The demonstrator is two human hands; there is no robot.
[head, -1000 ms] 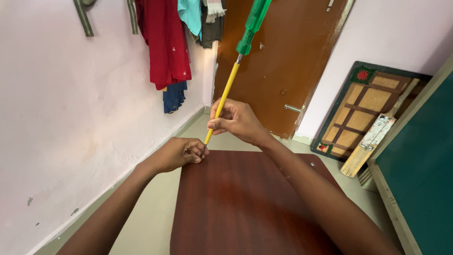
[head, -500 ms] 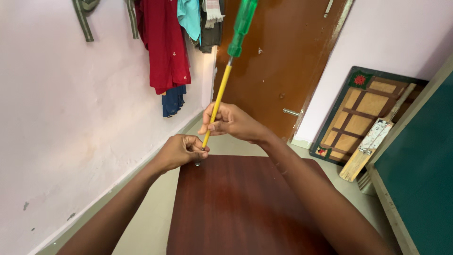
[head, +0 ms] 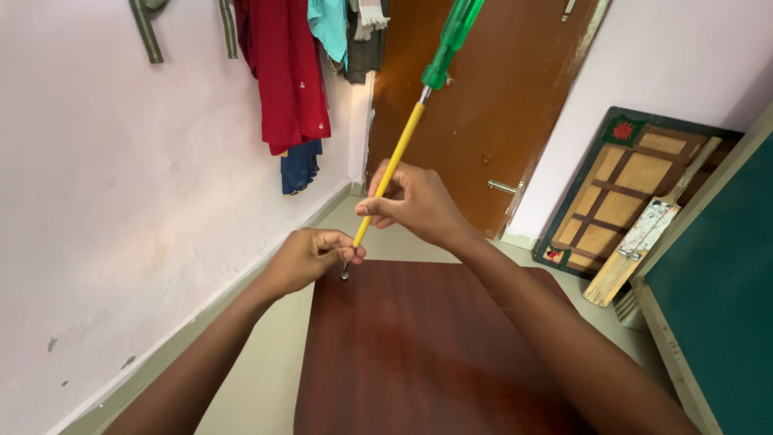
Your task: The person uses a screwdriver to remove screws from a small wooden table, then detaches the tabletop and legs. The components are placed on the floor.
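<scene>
A long screwdriver (head: 407, 137) with a yellow shaft and a green see-through handle stands tilted, handle up and to the right. My right hand (head: 415, 203) grips the yellow shaft low down. Its tip meets a small metal screw (head: 345, 275) at the far left corner of a dark red-brown wooden table top (head: 419, 346). My left hand (head: 310, 256) pinches the screw and the tip of the screwdriver at that corner.
A pale pink wall runs along the left, with red, blue and grey clothes (head: 290, 72) hanging on it. A brown door (head: 483, 97) stands ahead. A wooden board (head: 620, 189) and a bat (head: 640, 242) lean at right, beside a green cabinet (head: 717, 274).
The screwdriver's handle has swung to the right, so the shaft leans more. My right hand has shifted slightly right on the shaft. My left hand stays at the table corner.
</scene>
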